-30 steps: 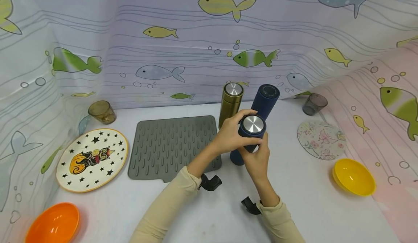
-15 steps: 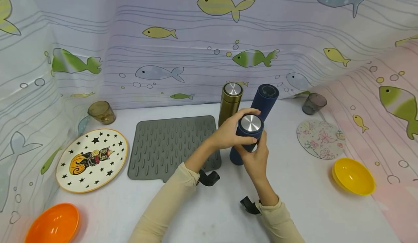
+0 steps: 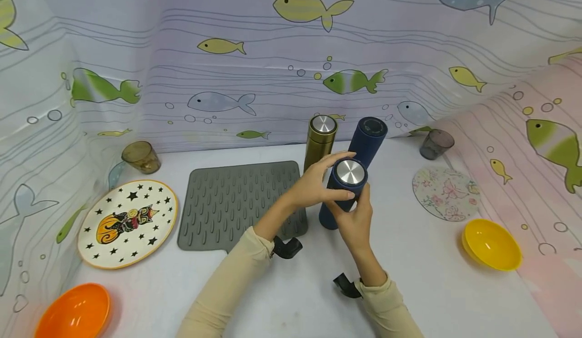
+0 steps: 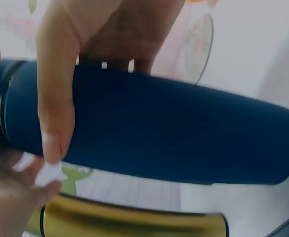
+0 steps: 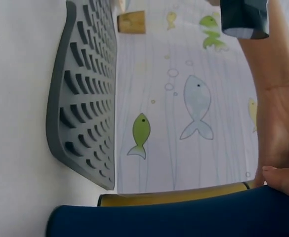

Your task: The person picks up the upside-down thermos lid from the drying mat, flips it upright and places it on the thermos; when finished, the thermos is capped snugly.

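I hold a navy blue flask (image 3: 342, 204) with a silver-topped lid (image 3: 350, 172) upright at the table's middle, its base at or just above the surface. My left hand (image 3: 338, 179) grips the lid from the left, fingers curled round it. Below the lid, my right hand (image 3: 353, 212) is wrapped round the body. The left wrist view shows the flask (image 4: 184, 133) close up with a finger (image 4: 55, 98) lying across it. In the right wrist view the flask (image 5: 174, 217) fills the bottom edge. A gold flask (image 3: 320, 141) and a second navy flask (image 3: 370, 136) stand just behind.
A grey ribbed mat (image 3: 241, 201) lies left of the flasks, with a star-patterned plate (image 3: 127, 222) and an orange bowl (image 3: 75, 310) farther left. A floral coaster (image 3: 447, 194) and a yellow bowl (image 3: 491, 244) are on the right. An amber cup (image 3: 142, 156) and a grey cup (image 3: 435, 144) stand by the fish-print backdrop.
Both hands and the navy flask have drifted slightly left. My left fingers have shifted round the lid. Everything else stays put.
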{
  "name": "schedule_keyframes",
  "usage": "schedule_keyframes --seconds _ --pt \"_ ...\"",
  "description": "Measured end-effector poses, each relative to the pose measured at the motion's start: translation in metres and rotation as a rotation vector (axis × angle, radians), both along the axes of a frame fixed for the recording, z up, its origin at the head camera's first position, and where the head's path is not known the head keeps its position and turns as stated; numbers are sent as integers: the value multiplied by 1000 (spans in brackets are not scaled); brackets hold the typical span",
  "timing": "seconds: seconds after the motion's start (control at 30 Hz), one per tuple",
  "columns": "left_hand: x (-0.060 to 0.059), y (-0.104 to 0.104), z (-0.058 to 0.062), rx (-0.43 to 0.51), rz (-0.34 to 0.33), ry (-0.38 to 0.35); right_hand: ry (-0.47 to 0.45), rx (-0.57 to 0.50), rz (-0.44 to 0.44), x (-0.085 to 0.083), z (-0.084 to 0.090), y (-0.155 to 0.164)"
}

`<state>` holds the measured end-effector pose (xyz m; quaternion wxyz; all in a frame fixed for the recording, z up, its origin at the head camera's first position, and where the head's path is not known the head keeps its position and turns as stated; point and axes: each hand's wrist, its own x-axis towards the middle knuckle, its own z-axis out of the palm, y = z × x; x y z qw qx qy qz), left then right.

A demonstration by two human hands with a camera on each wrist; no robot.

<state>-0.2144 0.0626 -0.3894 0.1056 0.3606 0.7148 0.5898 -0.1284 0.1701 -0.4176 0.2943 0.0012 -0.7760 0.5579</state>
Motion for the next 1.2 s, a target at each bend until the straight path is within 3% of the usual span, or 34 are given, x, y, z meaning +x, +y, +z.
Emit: schedule_keyframes --seconds 0.1,0.2,0.3,0.37,0.53,0.63,0.7,0.9,1.07,1.2 --pt "1 2 0 -61 39 29 -7 -15 4 -1 -1 0" --pt "3 5 -3 -19 84 41 -9 -20 7 -2 -1 0" --pt "2 4 -5 73 31 9 -14 -24 20 -1 -1 -1" --pt "2 3 -4 73 0 6 -15 -30 26 -2 -1 -1" --pt "2 4 -3 30 32 44 -23 -37 28 -2 0 -1" --pt "1 3 -3 122 -44 -6 -27 -27 30 -1 0 -1" --pt "1 2 -4 135 -67 -33 -24 -25 30 -1 0 -1" --pt "8 3 -8 25 114 19 -16 -33 23 -2 -1 0" --pt "7 0 -6 77 26 7 -35 -58 26 -1 -2 1" --pt "9 2 -4 -26 97 50 -26 -57 36 -1 -2 1"
